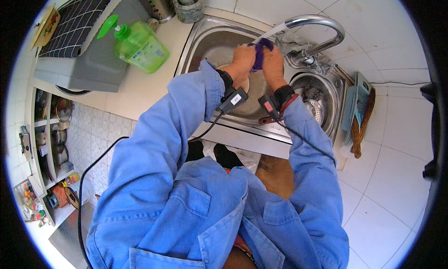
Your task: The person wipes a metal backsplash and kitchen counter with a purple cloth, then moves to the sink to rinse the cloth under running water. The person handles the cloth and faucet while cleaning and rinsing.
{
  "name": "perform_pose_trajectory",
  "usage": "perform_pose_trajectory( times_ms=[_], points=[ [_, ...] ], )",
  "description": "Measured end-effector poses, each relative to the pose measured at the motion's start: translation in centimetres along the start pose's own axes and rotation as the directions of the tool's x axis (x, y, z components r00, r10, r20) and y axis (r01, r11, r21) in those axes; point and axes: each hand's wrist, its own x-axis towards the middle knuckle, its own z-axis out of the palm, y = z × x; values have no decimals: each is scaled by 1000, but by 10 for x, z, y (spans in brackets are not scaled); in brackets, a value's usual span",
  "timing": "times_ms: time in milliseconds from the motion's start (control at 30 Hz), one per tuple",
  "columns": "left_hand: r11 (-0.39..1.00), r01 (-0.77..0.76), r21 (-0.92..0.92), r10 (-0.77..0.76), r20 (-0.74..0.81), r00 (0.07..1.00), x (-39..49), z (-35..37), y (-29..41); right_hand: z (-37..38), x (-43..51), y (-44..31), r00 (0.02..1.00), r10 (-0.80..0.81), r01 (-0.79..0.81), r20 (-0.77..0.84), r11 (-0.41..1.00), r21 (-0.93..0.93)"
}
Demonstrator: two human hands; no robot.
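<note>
Over the large basin of a stainless steel sink (213, 36), both hands grip a purple cloth (258, 57). My left hand (242, 64) is closed on its left side, my right hand (274, 64) on its right. Water runs from the curved chrome faucet (323, 20) onto the cloth's top. Partly hidden under my left hand, a pale round dish (246, 84) sits in the basin. My fingertips are hard to make out.
A green pump soap bottle (141, 48), a stone mortar (189, 10) and a metal utensil holder (155, 4) stand left of the sink. The small round basin holds a perforated strainer (314, 109) and a dark scourer (311, 93). Cables trail from both wrists.
</note>
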Motion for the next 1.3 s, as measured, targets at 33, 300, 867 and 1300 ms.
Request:
perform_pose_trajectory(
  times_ms=[33,300,867,1300],
  points=[
    [995,-9,103,11,-18,1000,-4,5,3,0,6,5,989,150,-150,-1,989,4],
    [971,131,-200,-115,87,990,-1,-11,30,5,-23,-13,976,-111,24,189,913,408],
    [981,142,-135,-105,252,962,9,-26,-3,27,-32,-47,943,281,-317,179,595,738],
    [916,373,-145,-342,205,917,6,-59,28,62,-60,-58,933,330,-337,146,649,682]
  ],
)
